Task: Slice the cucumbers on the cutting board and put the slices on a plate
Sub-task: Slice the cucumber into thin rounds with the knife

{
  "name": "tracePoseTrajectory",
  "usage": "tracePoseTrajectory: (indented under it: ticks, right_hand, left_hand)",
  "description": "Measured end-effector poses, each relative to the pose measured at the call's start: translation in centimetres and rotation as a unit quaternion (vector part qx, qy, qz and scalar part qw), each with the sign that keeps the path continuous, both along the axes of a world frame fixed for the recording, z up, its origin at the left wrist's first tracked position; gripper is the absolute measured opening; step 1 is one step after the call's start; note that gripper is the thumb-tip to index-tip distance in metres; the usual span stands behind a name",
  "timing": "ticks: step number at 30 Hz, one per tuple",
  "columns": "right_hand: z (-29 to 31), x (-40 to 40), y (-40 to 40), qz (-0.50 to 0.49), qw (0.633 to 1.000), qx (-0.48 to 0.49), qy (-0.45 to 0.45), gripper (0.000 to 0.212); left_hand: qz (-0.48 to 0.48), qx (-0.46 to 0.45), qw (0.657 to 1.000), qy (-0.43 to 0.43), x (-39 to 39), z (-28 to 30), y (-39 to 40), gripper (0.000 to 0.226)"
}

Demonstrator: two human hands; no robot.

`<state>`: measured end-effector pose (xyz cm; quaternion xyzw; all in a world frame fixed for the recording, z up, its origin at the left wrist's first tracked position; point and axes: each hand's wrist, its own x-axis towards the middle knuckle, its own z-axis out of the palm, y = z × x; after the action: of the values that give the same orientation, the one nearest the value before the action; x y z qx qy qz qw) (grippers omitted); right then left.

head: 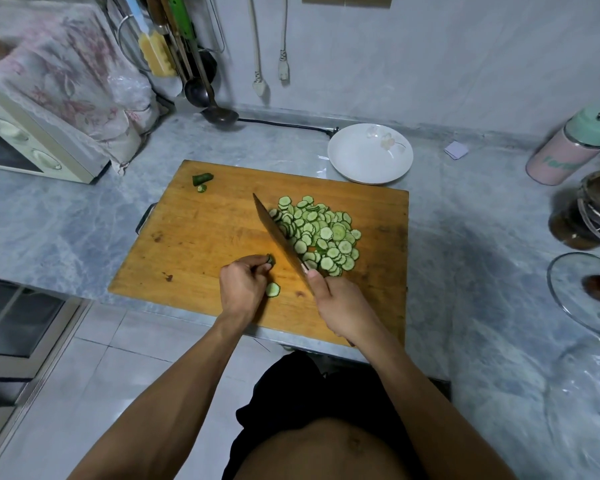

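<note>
Now thin green cucumber slices lie heaped on your wooden cutting board.
Your left hand pinches the dark cucumber stub; your right hand grips the brown-bladed knife.

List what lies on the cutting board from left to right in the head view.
Cucumber end piece → left hand pinching a cucumber stub → knife → pile of slices.

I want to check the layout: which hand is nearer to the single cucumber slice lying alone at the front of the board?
Left. The left hand lies right beside the lone slice, almost touching it. The right hand, gripping the knife, is farther to its right.
</note>
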<state>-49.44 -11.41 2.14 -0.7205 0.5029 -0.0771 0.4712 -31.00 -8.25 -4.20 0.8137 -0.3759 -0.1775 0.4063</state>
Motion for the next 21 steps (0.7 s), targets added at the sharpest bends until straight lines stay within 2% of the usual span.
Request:
tracePoseTrajectory:
  ticks: [3, 10, 21]
  right_hand:
    - [0.1, 0.1, 0.6, 0.024, 0.999, -0.036, 0.005, 0.051]
    - [0.3, 0.3, 1.1, 0.058, 0.997, -0.058, 0.003, 0.062]
    - [0.6, 2.0, 0.6, 0.065, 0.997, -0.028, 0.024, 0.063]
  left_hand:
    - [0.011, -0.01, 1.0, 0.013, -0.2, -0.3, -0.2, 0.02]
    - [-0.013, 0.014, 0.999, -0.037, 0.4, -0.8, -0.2, 0.024]
    - [-0.011, 0.038, 0.999, -0.037, 0.6, -0.4, -0.4, 0.026]
